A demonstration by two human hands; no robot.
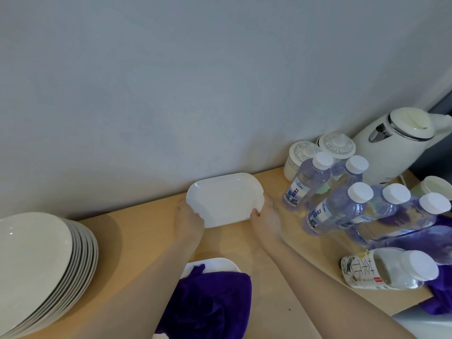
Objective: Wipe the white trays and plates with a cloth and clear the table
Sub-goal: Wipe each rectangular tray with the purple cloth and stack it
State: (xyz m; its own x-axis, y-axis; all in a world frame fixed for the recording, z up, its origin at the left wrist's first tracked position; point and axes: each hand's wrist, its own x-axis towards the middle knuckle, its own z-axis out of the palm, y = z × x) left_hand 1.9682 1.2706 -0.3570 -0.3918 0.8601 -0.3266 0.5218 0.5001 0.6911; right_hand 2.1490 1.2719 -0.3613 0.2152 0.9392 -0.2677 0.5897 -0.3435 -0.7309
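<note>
A white oblong tray (223,198) sits at the back of the wooden table (137,238), close to the wall. My left hand (188,220) grips its left end, thumb over the rim. My right hand (265,216) grips its right end the same way. Nearer to me lies a second white tray (220,264), mostly covered by a crumpled purple cloth (212,302). A stack of several white round plates (41,267) stands at the left.
Several clear water bottles (342,204) crowd the right side, with a tea bottle (386,270) lying down in front. Behind them stand two lidded ceramic jars (318,152) and a white kettle (401,138). Another purple cloth (440,297) hangs at the table's right edge.
</note>
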